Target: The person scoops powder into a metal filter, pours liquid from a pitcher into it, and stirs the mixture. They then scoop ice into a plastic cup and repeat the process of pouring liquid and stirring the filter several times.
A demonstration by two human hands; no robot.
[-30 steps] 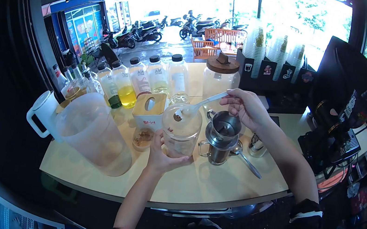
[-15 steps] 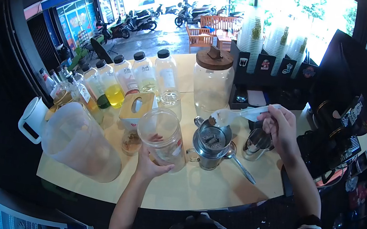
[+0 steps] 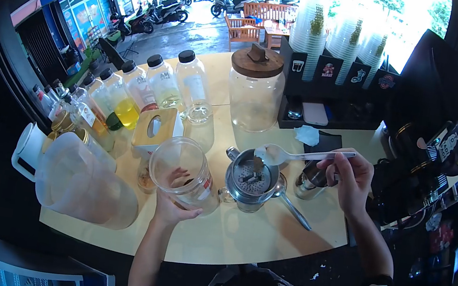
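Note:
My left hand point(image 3: 172, 210) is wrapped around a clear plastic jar point(image 3: 203, 193), lidless and tilted, with a little dark material low inside. My right hand point(image 3: 353, 181) grips the handle of a pale plastic spoon point(image 3: 300, 155). The spoon's bowl tips over a metal drip coffee filter point(image 3: 241, 192), and brown grounds point(image 3: 258, 161) hang at its lip. Perforations show inside the filter, which sits on a glass mug point(image 3: 226, 195). Beside the mug lies a metal spoon point(image 3: 294, 212). A small metal pitcher point(image 3: 310, 182) stands below my right hand.
A large translucent pitcher point(image 3: 88, 187) stands at the left. Behind are a tissue box point(image 3: 159, 130), several capped bottles point(image 3: 194, 88) and a wood-lidded jar point(image 3: 253, 102). A black organizer point(image 3: 337, 79) holds stacked plastic cups point(image 3: 310, 28). Dark equipment point(image 3: 426, 153) fills the right side.
The plastic spoon has tipped down over the filter, bringing the grounds to its lip. My left hand still holds the jar. The whole view has shifted slightly.

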